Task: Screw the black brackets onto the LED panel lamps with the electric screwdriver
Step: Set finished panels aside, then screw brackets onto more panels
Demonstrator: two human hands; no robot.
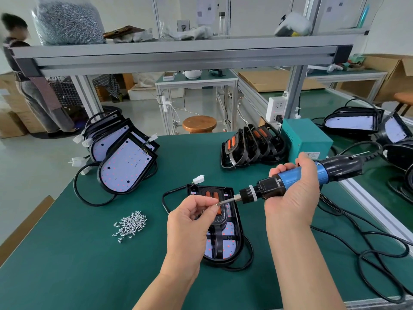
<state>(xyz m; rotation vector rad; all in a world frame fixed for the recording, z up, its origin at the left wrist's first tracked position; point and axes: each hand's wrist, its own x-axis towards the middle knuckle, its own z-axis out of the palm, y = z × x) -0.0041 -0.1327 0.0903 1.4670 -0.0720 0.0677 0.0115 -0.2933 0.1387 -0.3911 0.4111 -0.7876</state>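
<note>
Wooden stool [199, 123] — teal box [306, 139], power strip [276, 109]

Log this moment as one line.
left hand: pinches screw at bit | right hand: grips screwdriver | lamp: on table, bracket on it | screw pile: left of lamp

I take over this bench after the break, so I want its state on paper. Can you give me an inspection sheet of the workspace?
Surface: green mat, covering the bench.
Job's things: lamp in front, black bracket laid on it; bare lamps stacked left; spare brackets stacked behind; loose screws piled left.
Clutter: teal box at right rear.
Hands: right hand grips the electric screwdriver; left hand pinches a screw at its bit.
Cables: black cords looping at right.
Surroundings: overhead shelf with a bag of screws; wooden stool; person standing far left.
</note>
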